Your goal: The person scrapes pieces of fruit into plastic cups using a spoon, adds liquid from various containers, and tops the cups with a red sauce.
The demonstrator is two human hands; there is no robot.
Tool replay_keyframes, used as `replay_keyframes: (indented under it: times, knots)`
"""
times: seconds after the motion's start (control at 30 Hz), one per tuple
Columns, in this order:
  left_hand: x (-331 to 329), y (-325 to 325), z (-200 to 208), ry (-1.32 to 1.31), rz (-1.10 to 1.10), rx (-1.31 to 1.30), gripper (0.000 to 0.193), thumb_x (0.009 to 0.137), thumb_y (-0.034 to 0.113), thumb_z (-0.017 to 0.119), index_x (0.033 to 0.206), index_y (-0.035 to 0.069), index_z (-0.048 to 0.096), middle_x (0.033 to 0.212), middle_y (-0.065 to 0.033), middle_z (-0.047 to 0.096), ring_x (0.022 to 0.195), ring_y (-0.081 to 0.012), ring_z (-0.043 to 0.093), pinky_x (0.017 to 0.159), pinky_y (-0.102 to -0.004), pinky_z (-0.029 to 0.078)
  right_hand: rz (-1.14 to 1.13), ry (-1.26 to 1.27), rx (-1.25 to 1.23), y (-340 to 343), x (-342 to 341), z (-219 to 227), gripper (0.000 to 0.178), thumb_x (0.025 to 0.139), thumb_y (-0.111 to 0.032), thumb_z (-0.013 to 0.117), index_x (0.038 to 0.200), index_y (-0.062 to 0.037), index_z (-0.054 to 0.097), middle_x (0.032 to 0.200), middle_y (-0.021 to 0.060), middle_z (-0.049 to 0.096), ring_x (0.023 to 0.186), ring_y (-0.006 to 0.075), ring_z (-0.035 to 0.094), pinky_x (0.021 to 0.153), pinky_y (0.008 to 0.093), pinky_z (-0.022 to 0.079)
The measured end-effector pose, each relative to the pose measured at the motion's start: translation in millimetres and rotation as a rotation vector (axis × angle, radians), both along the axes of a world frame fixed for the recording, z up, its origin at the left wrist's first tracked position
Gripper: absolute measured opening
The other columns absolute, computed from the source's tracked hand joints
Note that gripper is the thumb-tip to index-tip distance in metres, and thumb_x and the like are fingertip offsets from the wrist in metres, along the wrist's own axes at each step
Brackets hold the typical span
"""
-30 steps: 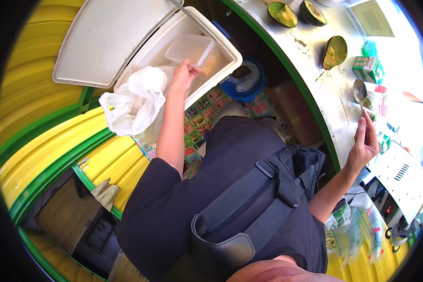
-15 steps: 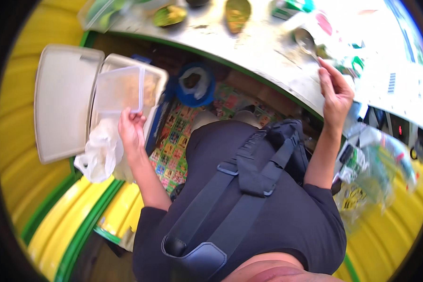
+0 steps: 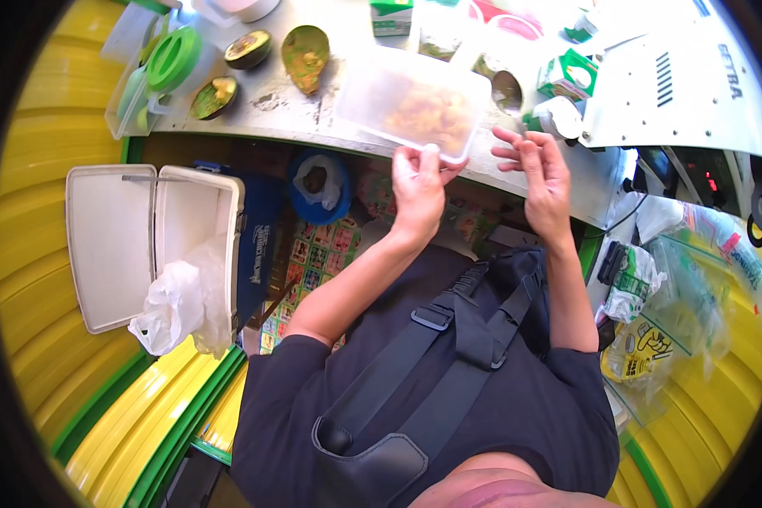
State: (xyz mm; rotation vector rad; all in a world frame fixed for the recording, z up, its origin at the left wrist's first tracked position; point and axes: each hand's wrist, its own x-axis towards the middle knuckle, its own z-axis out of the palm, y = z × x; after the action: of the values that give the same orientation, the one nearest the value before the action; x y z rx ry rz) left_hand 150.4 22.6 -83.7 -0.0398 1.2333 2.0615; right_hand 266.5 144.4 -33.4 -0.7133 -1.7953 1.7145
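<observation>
Yellow ribbed walls (image 3: pixel 38 296) surround a metal counter (image 3: pixel 317 114). Translucent container (image 3: pixel 368 93) with yellowish pieces: located over the counter's front edge, near corner gripped by the left hand (image 3: pixel 419 193), presumably keeping fingers clear of the contents. Right hand (image 3: pixel 550 190): fingertips at the spoon (image 3: pixel 506 91) handle; grip cannot be determined.

Seemingly yellow chunks (image 3: pixel 433 110), green lid (image 3: pixel 168 71), blue bucket (image 3: pixel 317 212)

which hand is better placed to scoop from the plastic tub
Probably the right hand: it holds the spoon beside the plastic tub, while the left hand grips the tub's near edge.
</observation>
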Motion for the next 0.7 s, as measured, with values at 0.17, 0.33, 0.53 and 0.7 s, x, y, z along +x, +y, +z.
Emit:
replay_keyframes:
  times: [0.17, 0.33, 0.53, 0.7]
  knots:
    - [11, 9, -7, -0.024, -0.419, -0.099, 0.035, 0.106, 0.025, 0.063, 0.119, -0.002, 0.046, 0.098, -0.0152, 0.067, 0.087, -0.0194, 0.072, 0.077, -0.0339, 0.064, -0.088, -0.041, 0.066, 20, 20, -27, 0.026, 0.112, -0.023, 0.050, 0.114, 0.0016, 0.057, 0.127, 0.0194, 0.071, 0.110, 0.0217, 0.071, 0.092, 0.0346, 0.057]
    - [-108, 5, 59, 1.062, -0.344, -0.611, 0.028, 0.098, 0.027, 0.074, 0.090, 0.000, 0.073, 0.077, -0.0044, 0.070, 0.065, -0.0134, 0.061, 0.065, -0.0290, 0.052, -0.143, -0.035, 0.104, 20, 30, -32, 0.025, 0.112, -0.021, 0.049, 0.115, 0.0026, 0.058, 0.127, 0.0184, 0.071, 0.110, 0.0216, 0.071, 0.092, 0.0350, 0.057]
    - [-196, 69, 52, 1.275, -0.778, -0.832, 0.068, 0.073, 0.046, 0.091, 0.119, 0.000, 0.072, 0.103, -0.0154, 0.074, 0.097, -0.0236, 0.071, 0.089, -0.0349, 0.056, -0.191, -0.056, 0.139, 12, 19, -29, 0.026, 0.111, -0.022, 0.050, 0.115, 0.0028, 0.058, 0.120, 0.0175, 0.073, 0.104, 0.0220, 0.074, 0.087, 0.0352, 0.059]
    - [-209, 83, 45, 1.227, -0.919, -0.862, 0.068, 0.064, 0.048, 0.096, 0.109, 0.002, 0.072, 0.095, -0.0106, 0.072, 0.091, -0.0217, 0.069, 0.085, -0.0343, 0.056, -0.316, -0.070, 0.152, 3, 11, -24, 0.027, 0.111, -0.023, 0.052, 0.112, 0.0023, 0.059, 0.109, 0.0167, 0.076, 0.096, 0.0232, 0.076, 0.082, 0.0359, 0.060]
